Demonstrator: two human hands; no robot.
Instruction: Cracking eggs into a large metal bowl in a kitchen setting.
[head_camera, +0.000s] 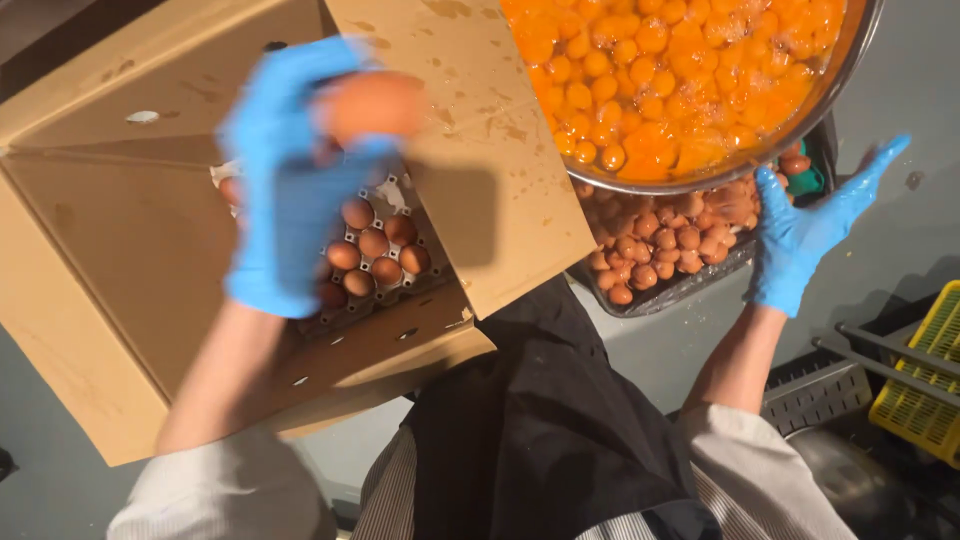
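Observation:
My left hand (285, 180), in a blue glove, is blurred with motion and holds a brown egg (375, 105) above an open cardboard box (110, 260). Inside the box lies a grey egg tray (395, 200) with several brown eggs. My right hand (805, 235), also in a blue glove, is spread open beside a dark bin of empty brown eggshells (665, 245), just under the rim of a large metal bowl (800, 135) full of orange egg yolks.
A stained box flap (480, 150) sticks out between the box and the bowl. A yellow plastic crate (925, 385) and a metal grate (820, 395) sit at the lower right. My dark apron (540, 430) fills the bottom centre.

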